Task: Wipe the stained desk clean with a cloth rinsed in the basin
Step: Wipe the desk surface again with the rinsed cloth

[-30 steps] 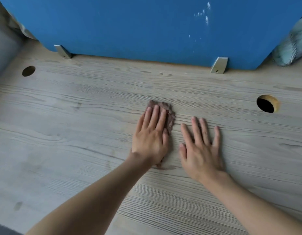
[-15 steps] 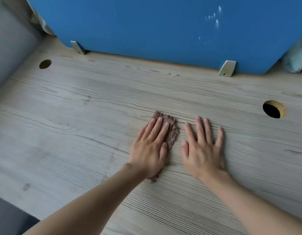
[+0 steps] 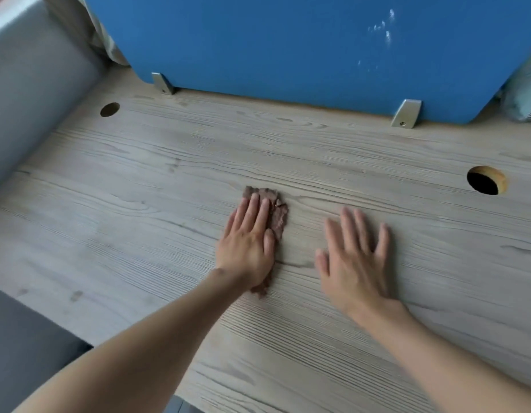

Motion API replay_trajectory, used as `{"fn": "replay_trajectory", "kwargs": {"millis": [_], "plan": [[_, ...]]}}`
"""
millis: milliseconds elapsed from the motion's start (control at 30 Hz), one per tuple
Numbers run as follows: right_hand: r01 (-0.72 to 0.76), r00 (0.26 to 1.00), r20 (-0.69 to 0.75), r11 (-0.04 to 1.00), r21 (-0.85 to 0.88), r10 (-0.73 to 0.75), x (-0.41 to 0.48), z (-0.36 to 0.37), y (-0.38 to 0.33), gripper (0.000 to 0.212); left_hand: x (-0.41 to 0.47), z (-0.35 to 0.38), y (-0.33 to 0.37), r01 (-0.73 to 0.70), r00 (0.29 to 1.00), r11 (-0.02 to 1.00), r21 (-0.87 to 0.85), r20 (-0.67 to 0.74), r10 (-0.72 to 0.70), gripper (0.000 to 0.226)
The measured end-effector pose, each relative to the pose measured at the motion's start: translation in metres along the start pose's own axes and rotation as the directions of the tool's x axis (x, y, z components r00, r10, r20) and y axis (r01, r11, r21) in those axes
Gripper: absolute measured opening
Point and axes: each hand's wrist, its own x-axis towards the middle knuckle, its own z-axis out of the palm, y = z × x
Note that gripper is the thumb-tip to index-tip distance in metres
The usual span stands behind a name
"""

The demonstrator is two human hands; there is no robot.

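While the left hand lies flat on the cloth, fingers straight and close together, we press rather than grip: nothing is curled round the fabric. The cloth sits mid-desk under that palm, its brown edge showing past the fingertips, beside the thumb and below the wrist. Our right hand is spread wide and holds nothing; it is blurred, so we cannot tell whether it rests on the desk or hovers just above.

To wipe well, we judge it best to keep the whole palm loaded so the cloth slides with the hand instead of bunching, and to stroke along the grain in overlapping passes. Faint dark smudges near the front left edge look unwiped, so the strokes should work toward them. The free hand can steady us but should stay off the damp path. No basin is in view; a rinse would mean leaving the desk.

Against half a second ago, the hands have parted: the right thumb then lay just beside the cloth, and now bare wood shows between them. The cloth has shifted a little leftward, and the right fingers are spread wider.
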Motion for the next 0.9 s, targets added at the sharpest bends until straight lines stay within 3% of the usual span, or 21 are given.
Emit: {"fn": "replay_trajectory", "kwargs": {"millis": [100, 267, 433, 500, 667, 800, 900], "plan": [[0.049, 0.998, 0.036, 0.998, 0.027, -0.05, -0.041, 0.004, -0.029, 0.063, -0.015, 0.002, 0.011, 0.032, 0.999, 0.999, -0.002, -0.039, -0.032, 0.07], [0.06, 0.996, 0.066, 0.997, -0.056, -0.056, -0.045, 0.009, -0.033, 0.065, -0.071, 0.007, 0.005, -0.214, 0.977, 0.976, -0.026, -0.014, 0.214, 0.063], [0.047, 0.997, 0.058, 0.997, -0.069, -0.043, -0.045, 0.009, -0.033, 0.064, -0.052, 0.002, -0.002, -0.016, 0.998, 0.999, -0.028, -0.061, 0.014, 0.067], [0.051, 0.996, 0.075, 0.994, -0.094, -0.044, -0.045, 0.01, -0.033, 0.065, -0.073, 0.006, 0.01, -0.029, 0.998, 1.0, -0.01, -0.065, 0.028, 0.066], [0.042, 0.997, 0.076, 0.994, -0.098, -0.035, -0.045, 0.008, -0.034, 0.065, -0.102, 0.006, -0.001, -0.231, 0.973, 0.972, -0.041, -0.005, 0.231, 0.063], [0.046, 0.997, 0.07, 0.993, -0.107, -0.039, -0.045, 0.012, -0.032, 0.065, -0.075, 0.001, -0.016, -0.039, 0.999, 0.999, -0.025, -0.022, 0.039, 0.068], [0.029, 0.999, 0.047, 0.996, -0.087, -0.025, -0.045, 0.013, -0.033, 0.064, -0.089, 0.003, -0.004, -0.049, 0.997, 0.999, -0.016, -0.054, 0.048, 0.068]]}}
